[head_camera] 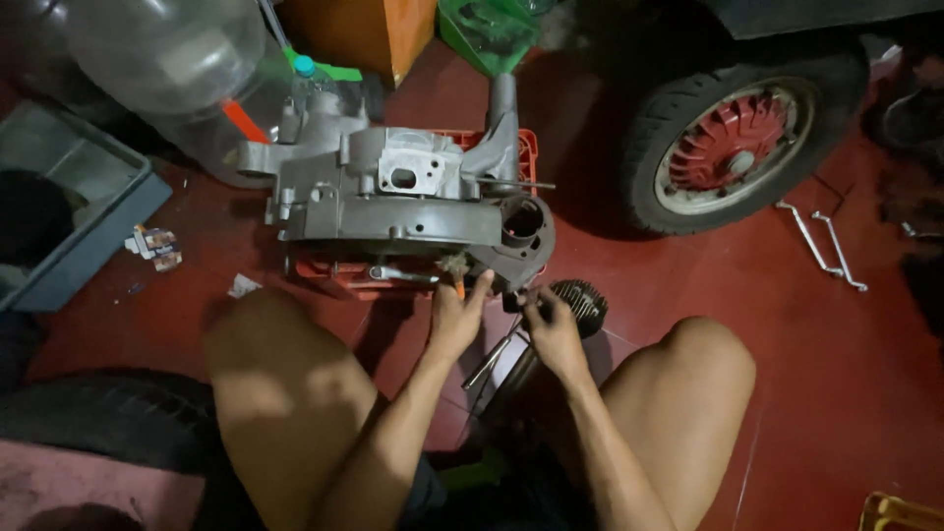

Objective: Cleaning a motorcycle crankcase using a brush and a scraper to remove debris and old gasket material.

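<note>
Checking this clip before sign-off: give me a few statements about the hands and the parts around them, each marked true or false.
1. The grey engine casing rests on a red crate. True.
2. The left hand holds an orange-handled brush at the casing. True.
3. The right hand lies flat on the floor. False: it is raised, gripping a small dark part.
4. The wheel has a blue hub. False: the hub is red.
5. A clear plastic bottle lies behind the casing. True.

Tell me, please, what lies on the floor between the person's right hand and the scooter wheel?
In the head view, only bare red floor lies between the right hand and the wheel.
</note>
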